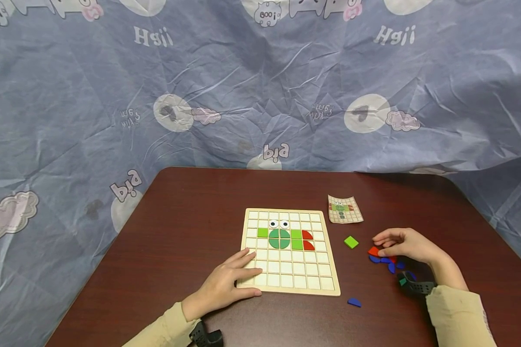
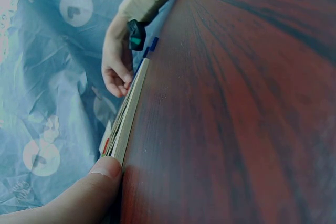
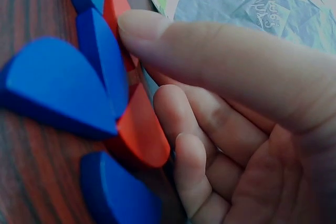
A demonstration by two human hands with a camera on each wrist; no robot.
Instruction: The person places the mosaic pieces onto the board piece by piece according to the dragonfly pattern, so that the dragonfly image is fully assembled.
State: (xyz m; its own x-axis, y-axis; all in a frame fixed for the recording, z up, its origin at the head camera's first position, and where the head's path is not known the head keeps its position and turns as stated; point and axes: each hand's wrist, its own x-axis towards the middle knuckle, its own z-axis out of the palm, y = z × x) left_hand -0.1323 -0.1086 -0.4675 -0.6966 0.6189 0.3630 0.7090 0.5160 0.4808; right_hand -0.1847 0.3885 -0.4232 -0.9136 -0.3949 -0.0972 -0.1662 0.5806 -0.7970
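My left hand [image 1: 226, 282] rests with spread fingers on the near left corner of a wooden grid board [image 1: 293, 285]. In the left wrist view, its thumb [image 2: 105, 169] touches the board's edge. Green squares, dark green quarter circles, two eye pieces and two red quarter circles [image 1: 307, 235] lie in the grid. To the right of the board, my right hand [image 1: 410, 246] pinches a red piece [image 1: 374, 251] at a small pile. The right wrist view has the thumb [image 3: 144, 27] against that piece; the fingers' contact behind it is hidden. Blue pieces [image 3: 52, 80] and another red piece [image 3: 143, 129] lie close by.
A small pattern card [image 1: 345, 210] showing a similar figure lies beyond the board's right corner. One loose green square [image 1: 351, 242] sits between board and pile. A single blue piece [image 1: 354, 302] lies nearer the front. Patterned cloth [image 1: 260, 96] hangs behind the dark table [image 1: 191, 202].
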